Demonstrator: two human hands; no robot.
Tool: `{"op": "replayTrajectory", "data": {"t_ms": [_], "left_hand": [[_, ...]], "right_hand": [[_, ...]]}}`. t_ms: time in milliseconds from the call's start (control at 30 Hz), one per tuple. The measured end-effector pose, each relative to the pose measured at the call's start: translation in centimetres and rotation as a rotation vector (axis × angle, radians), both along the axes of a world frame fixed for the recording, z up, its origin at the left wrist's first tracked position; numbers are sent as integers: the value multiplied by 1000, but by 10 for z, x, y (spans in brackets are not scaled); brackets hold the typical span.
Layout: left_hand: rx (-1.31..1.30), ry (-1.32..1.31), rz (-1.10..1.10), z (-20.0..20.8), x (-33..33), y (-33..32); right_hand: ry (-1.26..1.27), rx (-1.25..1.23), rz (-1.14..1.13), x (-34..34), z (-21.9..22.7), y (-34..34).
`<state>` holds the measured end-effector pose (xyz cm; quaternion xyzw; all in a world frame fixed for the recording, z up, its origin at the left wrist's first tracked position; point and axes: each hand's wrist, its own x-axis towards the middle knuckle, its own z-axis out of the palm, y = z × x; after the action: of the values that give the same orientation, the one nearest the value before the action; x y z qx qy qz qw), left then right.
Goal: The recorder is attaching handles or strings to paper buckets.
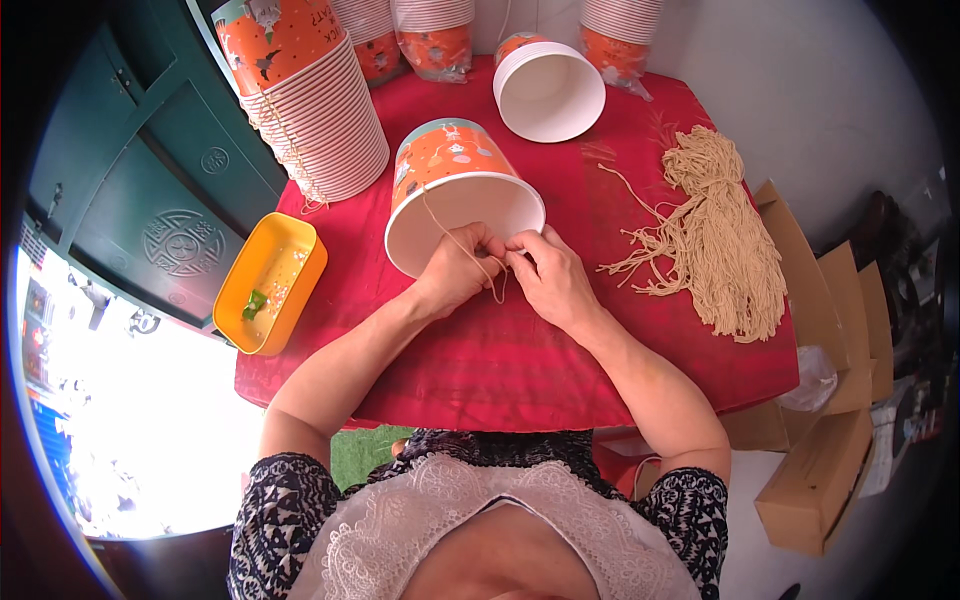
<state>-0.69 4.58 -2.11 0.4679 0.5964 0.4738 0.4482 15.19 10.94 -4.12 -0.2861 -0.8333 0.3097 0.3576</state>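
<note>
An orange paper bucket (pixel 455 155) with a white inside lies tilted on the red-covered table, its mouth turned toward me. A beige cord (pixel 440 222) passes by its rim and comes down to my fingers. My left hand (pixel 462 268) is closed with the cord pinched at the fingertips, in front of the bucket's mouth. Close against it, my right hand (pixel 548 275) also pinches the cord, and a short loop hangs below between the two. The exact spot where the fingertips meet on the cord is partly hidden.
A tall stack of paper buckets (pixel 310 120) stands at the left. Below it sits a yellow tray (pixel 302 290) with small bits inside. Another bucket (pixel 550 92) lies at the back. A bundle of beige cords (pixel 735 255) rests at the right, beside cardboard boxes (pixel 815 480) on the floor.
</note>
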Motion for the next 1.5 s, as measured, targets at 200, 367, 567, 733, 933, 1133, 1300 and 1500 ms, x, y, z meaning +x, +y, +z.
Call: {"op": "replayTrajectory", "data": {"t_ms": [200,367,567,733,933,1133,1300,1500], "left_hand": [[303,447,49,-16,3,-1],[519,792,58,-13,7,-3],[561,1128,-20,-14,2,-3],[506,1279,-15,-23,-4,-1],[604,1191,61,-23,-5,-1],[678,1146,-17,-23,-9,-2],[653,1160,-58,-22,-8,-2],[592,1137,-14,-22,-7,-4]], "right_hand": [[51,81,-19,-5,-14,6],[10,61,-46,-6,-12,6],[-4,36,-41,-5,-8,4],[3,67,-51,-5,-13,5],[4,55,-48,-4,-13,6],[13,-38,0,-2,-11,9],[-33,-84,52,0,-4,9],[-44,-77,45,1,-6,10]]}}
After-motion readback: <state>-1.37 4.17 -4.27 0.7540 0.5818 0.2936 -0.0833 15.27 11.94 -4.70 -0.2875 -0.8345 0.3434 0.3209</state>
